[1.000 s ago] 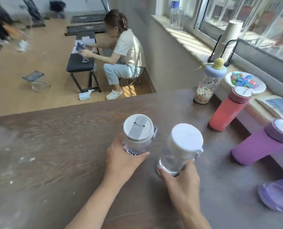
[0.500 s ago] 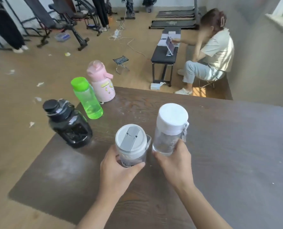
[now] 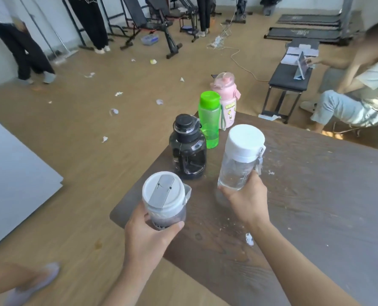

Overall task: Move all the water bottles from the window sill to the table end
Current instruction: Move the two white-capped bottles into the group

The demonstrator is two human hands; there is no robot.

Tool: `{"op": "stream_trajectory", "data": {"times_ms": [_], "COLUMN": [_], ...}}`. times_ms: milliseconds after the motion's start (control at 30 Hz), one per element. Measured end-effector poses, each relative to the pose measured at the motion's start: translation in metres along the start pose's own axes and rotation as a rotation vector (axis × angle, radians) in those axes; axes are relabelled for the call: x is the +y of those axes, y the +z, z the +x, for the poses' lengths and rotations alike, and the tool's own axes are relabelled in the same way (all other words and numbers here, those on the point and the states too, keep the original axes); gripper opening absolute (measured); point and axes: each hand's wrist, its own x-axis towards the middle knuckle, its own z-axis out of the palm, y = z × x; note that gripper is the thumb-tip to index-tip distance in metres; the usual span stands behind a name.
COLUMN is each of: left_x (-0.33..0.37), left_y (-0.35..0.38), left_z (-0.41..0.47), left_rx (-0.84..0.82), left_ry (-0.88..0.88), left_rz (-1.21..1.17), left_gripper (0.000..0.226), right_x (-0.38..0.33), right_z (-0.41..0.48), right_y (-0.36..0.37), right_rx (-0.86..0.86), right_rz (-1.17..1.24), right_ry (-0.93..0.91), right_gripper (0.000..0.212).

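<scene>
My left hand (image 3: 148, 237) grips a clear bottle with a white and grey flip lid (image 3: 163, 199), held above the near corner of the dark wooden table (image 3: 305, 195). My right hand (image 3: 247, 199) holds a clear bottle with a white screw cap (image 3: 241, 155) by its base, lifted over the table. Three bottles stand in a row along the table's left end: a black jug-shaped bottle (image 3: 188, 149), a green bottle (image 3: 209, 119) and a pink bottle (image 3: 226, 100). The window sill is out of view.
A person sits at the right (image 3: 356, 89) beside a black bench (image 3: 289, 78). Exercise benches (image 3: 148, 23) and standing people's legs (image 3: 29, 51) are at the back. A grey board (image 3: 13, 177) lies on the floor at left. My slippered foot (image 3: 35, 283) shows at bottom left.
My view has swung left from the window sill to the table's left end. Both hands have carried their bottles along, and now hang close to the three standing bottles.
</scene>
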Motion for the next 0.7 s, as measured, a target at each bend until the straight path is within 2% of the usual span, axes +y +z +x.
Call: {"op": "stream_trajectory", "data": {"times_ms": [700], "left_x": [-0.025], "left_y": [-0.024], "left_z": [0.016], "left_rx": [-0.033], "left_ry": [0.029], "left_rz": [-0.081], "left_gripper": [0.070], "right_x": [0.010], "right_z": [0.026], "right_y": [0.029], "right_rx": [0.040], "right_rz": [-0.101], "right_ry": [0.042], "right_gripper": [0.064]}}
